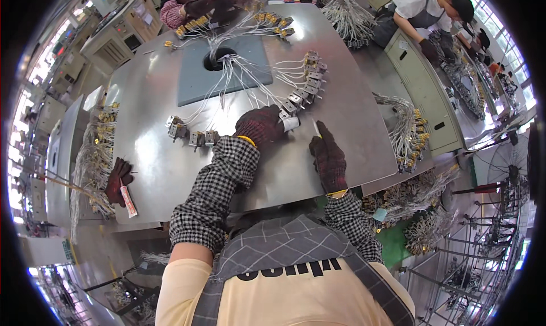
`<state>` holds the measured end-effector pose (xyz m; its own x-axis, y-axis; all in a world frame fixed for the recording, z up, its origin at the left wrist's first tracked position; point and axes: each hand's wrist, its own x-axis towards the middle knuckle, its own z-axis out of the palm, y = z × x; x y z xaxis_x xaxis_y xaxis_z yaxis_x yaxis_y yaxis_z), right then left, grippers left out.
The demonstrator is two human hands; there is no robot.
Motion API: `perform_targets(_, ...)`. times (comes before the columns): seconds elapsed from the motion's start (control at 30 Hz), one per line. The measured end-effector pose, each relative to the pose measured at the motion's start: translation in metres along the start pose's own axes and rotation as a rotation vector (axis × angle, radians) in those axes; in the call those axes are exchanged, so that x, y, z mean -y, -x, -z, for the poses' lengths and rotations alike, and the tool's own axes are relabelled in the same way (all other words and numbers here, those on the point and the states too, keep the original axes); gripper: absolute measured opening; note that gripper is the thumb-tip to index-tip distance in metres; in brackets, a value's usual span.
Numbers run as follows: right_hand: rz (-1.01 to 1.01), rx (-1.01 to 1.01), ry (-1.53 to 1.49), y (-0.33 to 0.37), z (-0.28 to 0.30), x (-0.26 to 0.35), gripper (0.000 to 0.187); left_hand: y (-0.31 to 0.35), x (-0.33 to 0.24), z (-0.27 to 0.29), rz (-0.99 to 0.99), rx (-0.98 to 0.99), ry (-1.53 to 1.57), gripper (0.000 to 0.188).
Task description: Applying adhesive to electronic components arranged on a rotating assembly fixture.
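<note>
One gloved left hand [260, 126] is angled inward over a steel table [355, 138], at the near end of an arc of wired metal blocks [307, 88]; whether its fingers are closed cannot be told. A thin white stick [317, 128] is clamped by the forward-pointing right hand [329, 160]. Bare steel is left toward the right edge.

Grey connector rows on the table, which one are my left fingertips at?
The curved row on the right: your left hand is at its near end. The short row on the left lies beside your sleeve instead.
</note>
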<state>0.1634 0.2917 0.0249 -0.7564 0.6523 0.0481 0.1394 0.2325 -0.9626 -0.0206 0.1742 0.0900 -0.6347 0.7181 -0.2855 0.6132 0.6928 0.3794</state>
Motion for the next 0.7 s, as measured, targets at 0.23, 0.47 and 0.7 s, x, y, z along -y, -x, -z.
perform_targets(0.23, 0.453, -0.191, 0.510, -0.002, 0.006, -0.002, 0.040, -0.035, 0.033, -0.015, -0.140, 0.044, 0.471, 0.052)
perform_targets(0.47, 0.666, -0.140, 0.882, -0.017, 0.010, 0.008, 0.032, -0.051, 0.045, -0.032, -0.097, 0.034, 0.565, 0.059)
perform_targets(0.7, 0.394, -0.091, 0.470, -0.017, 0.006, -0.004, 0.029, -0.047, 0.040, -0.029, -0.098, -0.025, 0.398, 0.061)
